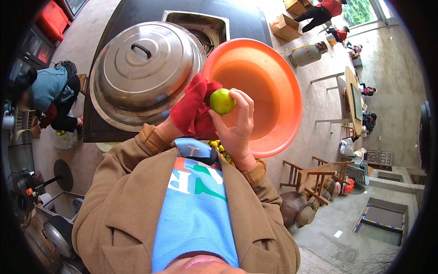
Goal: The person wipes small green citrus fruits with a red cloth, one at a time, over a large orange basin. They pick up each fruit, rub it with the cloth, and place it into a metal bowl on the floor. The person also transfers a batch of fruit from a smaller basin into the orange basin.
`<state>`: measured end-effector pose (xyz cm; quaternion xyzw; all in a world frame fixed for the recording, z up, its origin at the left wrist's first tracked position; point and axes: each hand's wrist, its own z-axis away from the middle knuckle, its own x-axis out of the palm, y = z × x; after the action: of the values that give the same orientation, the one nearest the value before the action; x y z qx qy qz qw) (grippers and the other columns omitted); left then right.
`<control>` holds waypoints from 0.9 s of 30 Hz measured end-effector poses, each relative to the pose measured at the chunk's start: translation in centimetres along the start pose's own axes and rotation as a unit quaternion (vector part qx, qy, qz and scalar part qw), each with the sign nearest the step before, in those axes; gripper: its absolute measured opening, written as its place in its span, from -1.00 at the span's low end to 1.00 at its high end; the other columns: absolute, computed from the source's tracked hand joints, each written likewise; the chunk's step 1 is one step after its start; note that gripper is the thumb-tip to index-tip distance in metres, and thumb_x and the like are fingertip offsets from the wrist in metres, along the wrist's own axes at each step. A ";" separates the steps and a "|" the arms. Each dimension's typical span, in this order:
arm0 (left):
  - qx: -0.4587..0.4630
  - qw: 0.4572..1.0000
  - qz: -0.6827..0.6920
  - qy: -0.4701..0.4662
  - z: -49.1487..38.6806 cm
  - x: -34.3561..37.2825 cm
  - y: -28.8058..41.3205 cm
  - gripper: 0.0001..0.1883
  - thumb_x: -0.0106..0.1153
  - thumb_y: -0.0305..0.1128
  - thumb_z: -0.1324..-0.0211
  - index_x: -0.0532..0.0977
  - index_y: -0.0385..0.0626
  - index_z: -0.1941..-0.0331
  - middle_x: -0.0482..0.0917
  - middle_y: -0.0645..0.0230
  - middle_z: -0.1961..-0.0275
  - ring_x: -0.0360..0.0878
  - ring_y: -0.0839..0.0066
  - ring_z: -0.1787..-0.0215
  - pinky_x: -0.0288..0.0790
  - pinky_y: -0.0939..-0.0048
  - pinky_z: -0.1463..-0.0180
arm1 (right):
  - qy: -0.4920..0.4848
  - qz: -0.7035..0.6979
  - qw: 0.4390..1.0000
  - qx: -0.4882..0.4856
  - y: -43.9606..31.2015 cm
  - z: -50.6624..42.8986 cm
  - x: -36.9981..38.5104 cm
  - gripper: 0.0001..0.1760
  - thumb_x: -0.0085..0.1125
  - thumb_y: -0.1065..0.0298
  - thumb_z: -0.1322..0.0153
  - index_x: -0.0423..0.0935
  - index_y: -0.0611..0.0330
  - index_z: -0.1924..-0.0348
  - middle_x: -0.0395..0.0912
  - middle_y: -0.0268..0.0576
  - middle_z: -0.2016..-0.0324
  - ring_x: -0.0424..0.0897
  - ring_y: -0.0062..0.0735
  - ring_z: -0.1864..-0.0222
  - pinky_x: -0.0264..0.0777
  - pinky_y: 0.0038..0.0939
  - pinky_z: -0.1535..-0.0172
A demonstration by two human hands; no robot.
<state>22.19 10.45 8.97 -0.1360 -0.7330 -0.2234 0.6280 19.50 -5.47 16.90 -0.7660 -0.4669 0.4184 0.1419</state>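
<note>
A green citrus fruit [222, 101] is pinched between the thumb and fingers of my right hand [236, 132]. My left hand [168, 129], mostly hidden, holds a bunched red cloth [191, 109] against the fruit's left side. Both hands are over the near left part of an orange plastic basin [295, 99], which has cloudy liquid in it. To the left, a large domed metal lid [119, 72] with a dark handle sits on a wide metal pan [99, 99]. Several yellow and green fruits [222, 150] show below the basin, partly hidden by my right hand.
A black worktop [239, 13] holds a recessed gas burner [205, 41]. A gas cylinder [304, 54] stands beyond the basin, wooden stools [314, 176] and a large brown jar [292, 207] to the right. A person in blue [51, 85] bends at the left; others are farther off.
</note>
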 end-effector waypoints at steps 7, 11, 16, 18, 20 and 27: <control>0.189 0.748 -0.636 -0.015 1.0 1.1 0.8 -0.44 0.07 -0.05 -0.61 0.35 -0.08 -0.50 0.53 0.29 -0.38 0.51 0.38 -0.42 0.40 0.26 -0.50 | -0.079 0.130 0.988 -0.033 -0.3 -1.3 0.4 -0.22 0.62 0.41 -0.22 0.56 0.17 -0.31 0.56 -0.03 -0.18 0.53 0.01 -0.20 0.36 -0.08 -0.25; 0.082 0.916 -0.392 0.040 1.5 2.1 1.3 -0.42 0.16 -0.07 -0.56 0.37 -0.09 -0.48 0.53 0.27 -0.37 0.53 0.38 -0.41 0.47 0.27 -0.45 | -0.079 0.100 0.991 -0.030 -0.3 -1.1 1.5 -0.21 0.60 0.34 -0.23 0.54 0.22 -0.32 0.55 0.01 -0.16 0.53 0.06 -0.17 0.36 -0.03 -0.22; 0.081 0.934 -0.332 0.098 1.5 1.0 1.4 -0.48 0.26 -0.21 -0.51 0.42 -0.14 -0.42 0.60 0.26 -0.32 0.58 0.39 -0.37 0.48 0.27 -0.45 | -0.069 0.062 0.995 -0.043 0.0 -1.2 2.6 -0.16 0.62 0.38 -0.21 0.51 0.28 -0.35 0.54 0.07 -0.15 0.53 0.11 -0.16 0.42 -0.01 -0.21; 0.095 0.957 -0.253 0.106 1.3 0.1 1.4 -0.48 0.28 -0.19 -0.50 0.45 -0.14 -0.40 0.62 0.25 -0.31 0.59 0.41 -0.36 0.49 0.29 -0.43 | -0.065 0.040 0.996 -0.046 0.0 -1.4 2.8 -0.13 0.63 0.40 -0.20 0.49 0.30 -0.36 0.54 0.09 -0.15 0.53 0.14 -0.16 0.43 0.00 -0.23; 0.105 0.962 -0.238 0.087 1.2 -0.6 1.7 -0.49 0.23 -0.21 -0.53 0.43 -0.12 -0.43 0.59 0.28 -0.35 0.56 0.40 -0.39 0.44 0.27 -0.49 | -0.059 0.019 0.997 -0.050 0.0 -1.5 2.9 -0.11 0.65 0.43 -0.20 0.47 0.32 -0.37 0.55 0.11 -0.15 0.53 0.16 -0.16 0.43 0.01 -0.26; 0.051 0.961 -0.271 0.000 1.3 -0.1 3.4 -0.50 -0.02 -0.06 -0.67 0.36 0.02 -0.51 0.55 0.29 -0.44 0.52 0.32 -0.47 0.40 0.22 -0.54 | -0.113 -0.081 0.989 -0.045 0.1 -1.5 1.6 0.14 0.61 0.59 -0.25 0.11 0.29 -0.60 0.55 0.16 -0.34 0.50 0.07 -0.43 0.42 -0.05 -0.43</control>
<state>22.70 14.04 9.30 0.1000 -0.7527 -0.3481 0.5498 21.03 -3.87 16.93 -0.6790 -0.5585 0.4683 0.0873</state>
